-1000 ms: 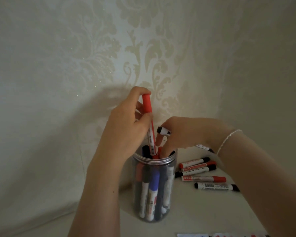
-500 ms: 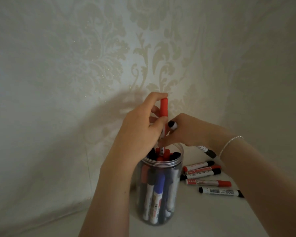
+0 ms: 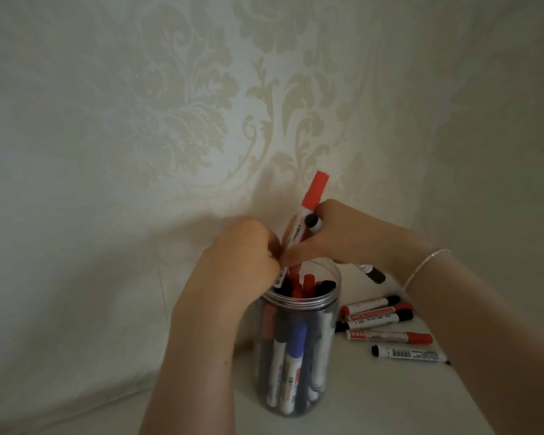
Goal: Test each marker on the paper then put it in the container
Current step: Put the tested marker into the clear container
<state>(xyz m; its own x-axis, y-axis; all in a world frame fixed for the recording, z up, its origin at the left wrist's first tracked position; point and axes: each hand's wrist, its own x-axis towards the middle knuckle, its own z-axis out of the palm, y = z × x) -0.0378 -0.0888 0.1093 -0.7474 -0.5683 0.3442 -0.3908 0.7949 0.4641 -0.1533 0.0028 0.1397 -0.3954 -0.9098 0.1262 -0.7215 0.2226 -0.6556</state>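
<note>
From the head view, the left hand (image 3: pixel 242 255) curls over the container (image 3: pixel 299 356) mouth, fingertips pinching the red marker (image 3: pixel 305 215), which tilts right above the rim. The right hand (image 3: pixel 343 237) grips a black marker (image 3: pixel 312 221) in its fist. 5 loose markers (image 3: pixel 387 335) lie on the table (image 3: pixel 374 397) right of the container.

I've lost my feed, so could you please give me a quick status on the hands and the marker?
Left hand and right hand both pinch red marker, tilted over jar. Right also holds black marker. Jar crowded; entry tight.

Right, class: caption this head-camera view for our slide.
Both hands, left hand and right hand, ease a red-capped marker into the clear container.
</note>
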